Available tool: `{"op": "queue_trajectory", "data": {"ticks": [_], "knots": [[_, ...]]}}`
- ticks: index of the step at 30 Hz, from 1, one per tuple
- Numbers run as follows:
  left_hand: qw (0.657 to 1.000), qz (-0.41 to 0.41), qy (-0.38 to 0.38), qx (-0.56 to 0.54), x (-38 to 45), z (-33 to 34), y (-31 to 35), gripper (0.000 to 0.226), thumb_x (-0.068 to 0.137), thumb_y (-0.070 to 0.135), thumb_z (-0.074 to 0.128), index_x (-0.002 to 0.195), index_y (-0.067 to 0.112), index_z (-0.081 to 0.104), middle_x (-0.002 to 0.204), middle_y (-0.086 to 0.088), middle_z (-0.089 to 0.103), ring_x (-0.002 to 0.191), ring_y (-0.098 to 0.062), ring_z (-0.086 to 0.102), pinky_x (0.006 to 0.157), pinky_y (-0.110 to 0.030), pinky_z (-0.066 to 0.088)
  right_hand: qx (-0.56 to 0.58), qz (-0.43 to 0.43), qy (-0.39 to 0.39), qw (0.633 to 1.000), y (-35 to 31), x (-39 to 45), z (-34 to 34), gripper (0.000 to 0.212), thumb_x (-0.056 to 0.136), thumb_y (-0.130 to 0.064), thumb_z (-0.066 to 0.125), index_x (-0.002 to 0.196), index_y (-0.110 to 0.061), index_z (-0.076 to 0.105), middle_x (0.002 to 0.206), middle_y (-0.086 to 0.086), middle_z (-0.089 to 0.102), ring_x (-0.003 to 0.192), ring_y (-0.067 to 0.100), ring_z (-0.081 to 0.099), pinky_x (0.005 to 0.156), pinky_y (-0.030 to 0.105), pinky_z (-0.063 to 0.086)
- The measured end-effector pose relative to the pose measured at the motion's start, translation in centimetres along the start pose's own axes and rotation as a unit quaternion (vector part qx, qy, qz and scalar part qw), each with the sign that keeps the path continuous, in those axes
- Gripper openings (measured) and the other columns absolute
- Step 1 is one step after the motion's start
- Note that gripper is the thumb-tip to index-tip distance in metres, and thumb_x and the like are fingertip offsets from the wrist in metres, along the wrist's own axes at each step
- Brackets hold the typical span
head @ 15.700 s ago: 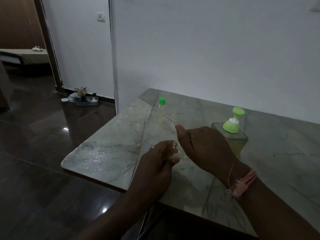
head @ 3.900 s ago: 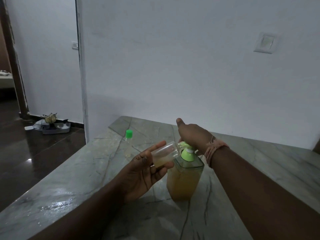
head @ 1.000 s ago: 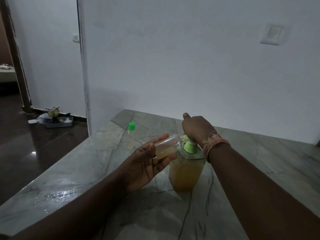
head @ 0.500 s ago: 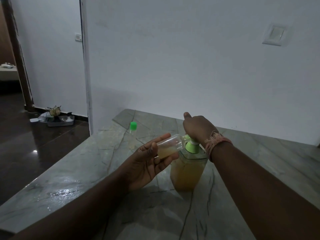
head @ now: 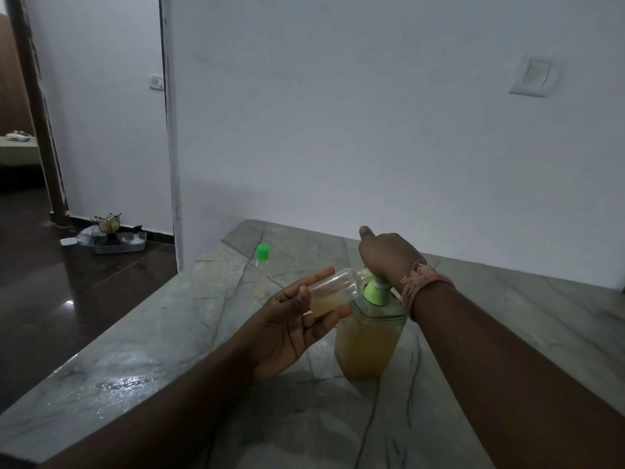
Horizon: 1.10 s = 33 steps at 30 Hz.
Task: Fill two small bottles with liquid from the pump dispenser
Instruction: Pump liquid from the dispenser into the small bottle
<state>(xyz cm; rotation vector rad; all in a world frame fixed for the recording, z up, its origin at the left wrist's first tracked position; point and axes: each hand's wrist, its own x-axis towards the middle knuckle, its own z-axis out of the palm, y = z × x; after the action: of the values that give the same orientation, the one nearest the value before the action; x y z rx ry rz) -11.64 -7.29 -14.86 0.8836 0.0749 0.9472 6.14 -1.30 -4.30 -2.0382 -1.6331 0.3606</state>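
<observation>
Hands [head: 291,324] on bottle [head: 333,294], pump [head: 375,291]

dim, bluish | glare on wet marble table [head: 111,380] and floor [head: 69,302] | edges bowed | light source perhaps overhead

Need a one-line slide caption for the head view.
Left hand tilts small bottle at pump dispenser spout; right hand presses.
</observation>
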Motion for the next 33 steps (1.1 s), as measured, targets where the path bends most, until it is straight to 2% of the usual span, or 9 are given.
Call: {"op": "queue_trajectory", "data": {"ticks": [2,4,5,10,15,19,23,28,33], "knots": [[1.000,0.003,0.003,0.001,0.1,0.0,-0.1,0.070,0.078,0.025,0.085,0.141,0.010,0.055,0.146,-0.019,0.052,0.123,-0.041,0.059,0.090,-0.034,0.059,0.000,-0.008,-0.012,1.000,-0.2,-0.1,-0.2,0.044,0.097,-0.035,0.025,0.125,-0.022,0.056,0.129,0.020,0.053,0.114,0.037,0.053,0.094,0.042,0.042],[1.000,0.005,0.001,0.003,0.2,-0.3,-0.1,0.070,0.080,0.026,0.084,0.141,0.011,0.054,0.148,-0.018,0.051,0.125,-0.042,0.058,0.091,-0.034,0.058,-0.002,-0.025,-0.002,1.000,-0.1,0.1,-0.4,0.042,0.093,-0.039,0.025,0.105,-0.026,0.063,0.122,0.015,0.059,0.108,0.036,0.056,0.092,0.042,0.045],[1.000,0.005,-0.002,0.004,0.3,-0.4,-0.1,0.068,0.081,0.026,0.082,0.141,0.011,0.054,0.148,-0.018,0.050,0.126,-0.042,0.057,0.091,-0.034,0.058,0.002,-0.028,0.010,1.000,0.1,0.1,-0.3,0.043,0.091,-0.041,0.026,0.104,-0.026,0.064,0.117,0.013,0.062,0.104,0.035,0.058,0.091,0.043,0.046],[1.000,0.001,-0.002,0.005,0.3,-0.7,0.0,0.067,0.080,0.026,0.083,0.140,0.011,0.056,0.145,-0.018,0.053,0.123,-0.042,0.059,0.090,-0.033,0.058,-0.003,-0.018,0.018,1.000,0.4,-0.1,0.1,0.047,0.092,-0.040,0.024,0.122,-0.026,0.058,0.118,0.014,0.060,0.107,0.035,0.056,0.092,0.043,0.044],[1.000,0.003,0.007,0.008,0.3,-0.3,-0.1,0.072,0.076,0.027,0.087,0.139,0.011,0.056,0.146,-0.018,0.053,0.126,-0.043,0.057,0.091,-0.034,0.058,-0.012,-0.012,-0.009,1.000,-0.3,-0.2,-0.4,0.043,0.096,-0.040,0.026,0.116,-0.028,0.062,0.129,0.016,0.056,0.114,0.036,0.054,0.094,0.041,0.042],[1.000,0.000,0.000,0.009,0.4,-0.3,-0.1,0.068,0.080,0.026,0.083,0.140,0.011,0.055,0.146,-0.018,0.053,0.126,-0.042,0.057,0.091,-0.034,0.058,0.022,-0.014,0.029,0.999,0.7,0.6,0.0,0.059,0.090,-0.054,0.025,0.119,-0.021,0.065,0.114,0.012,0.066,0.102,0.032,0.061,0.090,0.041,0.045],[1.000,0.002,-0.002,0.011,0.3,-0.3,-0.1,0.066,0.082,0.026,0.081,0.141,0.009,0.054,0.146,-0.019,0.052,0.124,-0.042,0.058,0.092,-0.034,0.057,-0.001,-0.022,-0.005,1.000,0.9,0.7,0.2,0.051,0.095,-0.040,0.023,0.134,-0.026,0.053,0.124,0.015,0.061,0.111,0.036,0.056,0.099,0.045,0.042],[1.000,0.004,-0.001,0.008,0.2,-0.2,0.0,0.068,0.081,0.025,0.082,0.141,0.010,0.054,0.146,-0.019,0.052,0.127,-0.044,0.055,0.092,-0.034,0.057,-0.009,-0.014,-0.011,1.000,0.1,0.3,-0.1,0.046,0.096,-0.041,0.027,0.121,-0.022,0.061,0.122,0.017,0.060,0.110,0.035,0.056,0.092,0.038,0.043],[1.000,0.001,-0.006,0.004,0.4,-0.7,-0.1,0.064,0.083,0.024,0.080,0.140,0.010,0.055,0.145,-0.019,0.053,0.125,-0.043,0.057,0.091,-0.034,0.058,0.029,0.015,0.047,0.998,0.8,0.7,0.3,0.059,0.085,-0.056,0.028,0.108,-0.019,0.068,0.108,0.008,0.069,0.099,0.031,0.061,0.087,0.040,0.045]]}}
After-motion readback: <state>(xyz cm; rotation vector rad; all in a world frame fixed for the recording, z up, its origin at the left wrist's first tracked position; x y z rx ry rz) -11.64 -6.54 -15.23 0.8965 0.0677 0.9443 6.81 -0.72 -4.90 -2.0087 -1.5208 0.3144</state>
